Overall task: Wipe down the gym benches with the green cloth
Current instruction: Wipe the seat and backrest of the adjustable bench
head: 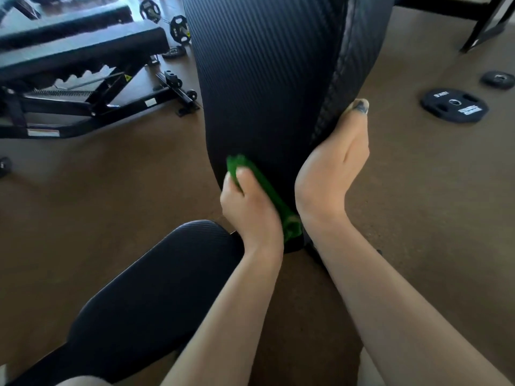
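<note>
Green cloth (267,190) bunched against ribbed black backrest (264,79) – upright; seat pad (156,288) below.

The backrest (267,79) hides the right hand's fingers; the green cloth (267,190) is blurred.

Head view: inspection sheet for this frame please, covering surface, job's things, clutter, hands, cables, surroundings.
Surface: brown gym floor.
Job's things: green cloth pressed against the lower end of the raised backrest pad; seat pad below it.
Clutter: weight plate and a smaller plate lying on the floor at right.
Hands: left hand grips the cloth; right hand holds the backrest's right edge.
Cables: nothing seen.
Surroundings: second adjustable bench at left, more plates behind it.
</note>
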Available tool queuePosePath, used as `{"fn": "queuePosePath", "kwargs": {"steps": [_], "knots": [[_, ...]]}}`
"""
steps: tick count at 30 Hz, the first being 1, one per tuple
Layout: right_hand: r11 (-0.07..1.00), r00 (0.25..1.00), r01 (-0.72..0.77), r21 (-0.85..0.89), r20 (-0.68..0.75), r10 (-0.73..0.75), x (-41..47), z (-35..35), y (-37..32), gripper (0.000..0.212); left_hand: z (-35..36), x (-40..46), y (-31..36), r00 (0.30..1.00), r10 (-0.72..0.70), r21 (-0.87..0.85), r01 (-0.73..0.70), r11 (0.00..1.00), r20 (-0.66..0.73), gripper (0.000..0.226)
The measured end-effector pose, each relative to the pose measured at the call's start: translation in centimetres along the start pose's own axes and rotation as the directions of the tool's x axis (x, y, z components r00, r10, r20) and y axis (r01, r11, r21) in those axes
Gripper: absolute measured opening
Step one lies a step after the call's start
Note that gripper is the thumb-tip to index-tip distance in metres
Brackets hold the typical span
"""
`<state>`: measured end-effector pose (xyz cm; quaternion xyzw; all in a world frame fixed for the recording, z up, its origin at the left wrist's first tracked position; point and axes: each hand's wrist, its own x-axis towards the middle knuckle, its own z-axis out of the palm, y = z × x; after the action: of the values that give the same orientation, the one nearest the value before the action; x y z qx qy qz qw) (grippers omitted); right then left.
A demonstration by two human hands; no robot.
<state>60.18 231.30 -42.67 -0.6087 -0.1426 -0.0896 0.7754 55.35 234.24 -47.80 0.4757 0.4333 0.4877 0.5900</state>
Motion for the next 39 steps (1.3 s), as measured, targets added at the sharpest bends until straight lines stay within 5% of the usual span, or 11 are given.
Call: {"fn": "queuePosePath", "kwargs": {"steps": [3, 5, 11, 14, 18, 21, 23, 29, 32, 35, 39], "knots": [[1.000, 1.000, -0.009, 0.010, -0.006, 0.009, 0.2, -0.5, -1.1, 0.033, 1.2, -0.1, 3.0, 0.966, 0.260, 0.033, -0.260, 0.965, 0.006, 0.040], [1.000, 1.000, -0.003, 0.024, -0.002, 0.003, 0.0, -0.6, -1.6, 0.033, 0.9, 0.9, 1.4, 0.966, 0.256, 0.091, -0.253, 0.963, -0.018, 0.039], [0.999, 0.999, -0.031, -0.021, 0.007, 0.031, 0.1, -0.6, -1.5, 0.033, -2.8, 1.3, -7.7, 0.930, -0.349, 0.215, 0.366, 0.906, -0.113, 0.035], [0.999, 0.999, -0.032, -0.026, 0.013, 0.033, 0.2, -0.6, -1.5, 0.035, -2.5, -0.2, -7.3, 0.882, -0.447, 0.171, 0.468, 0.867, -0.152, 0.037], [0.998, 0.998, -0.068, -0.005, 0.017, 0.068, 0.3, -0.6, -1.8, 0.034, 0.1, -2.2, 0.4, 0.999, -0.038, 0.057, 0.039, 0.998, -0.028, 0.034], [0.998, 0.998, -0.063, -0.026, 0.019, 0.064, 0.4, -0.8, -1.9, 0.034, 1.2, -2.8, 3.5, 0.963, 0.268, 0.082, -0.268, 0.960, 0.004, 0.035], [0.998, 0.998, -0.054, -0.028, 0.038, 0.056, 0.5, -1.0, -1.8, 0.035, 1.2, -2.6, 2.7, 0.950, 0.312, 0.111, -0.309, 0.945, -0.011, 0.035], [0.997, 0.997, -0.062, -0.049, 0.043, 0.064, 0.1, -1.0, -2.1, 0.040, -1.7, -2.4, -5.5, 0.982, -0.158, 0.123, 0.170, 0.978, -0.102, 0.033], [0.997, 0.998, -0.057, -0.053, 0.034, 0.059, 0.1, -1.0, -2.2, 0.037, -2.0, -3.0, -6.3, 0.960, -0.249, 0.164, 0.267, 0.949, -0.127, 0.035], [0.997, 0.998, -0.054, -0.053, 0.024, 0.055, 0.0, -0.9, -2.4, 0.036, -0.5, -3.2, -0.4, 0.996, 0.093, 0.098, -0.092, 0.991, -0.006, 0.034], [0.996, 0.998, -0.065, -0.058, 0.017, 0.066, 0.2, -1.0, -2.5, 0.036, 2.4, -0.8, 8.2, 0.721, 0.687, 0.047, -0.692, 0.720, 0.089, 0.027]]}}
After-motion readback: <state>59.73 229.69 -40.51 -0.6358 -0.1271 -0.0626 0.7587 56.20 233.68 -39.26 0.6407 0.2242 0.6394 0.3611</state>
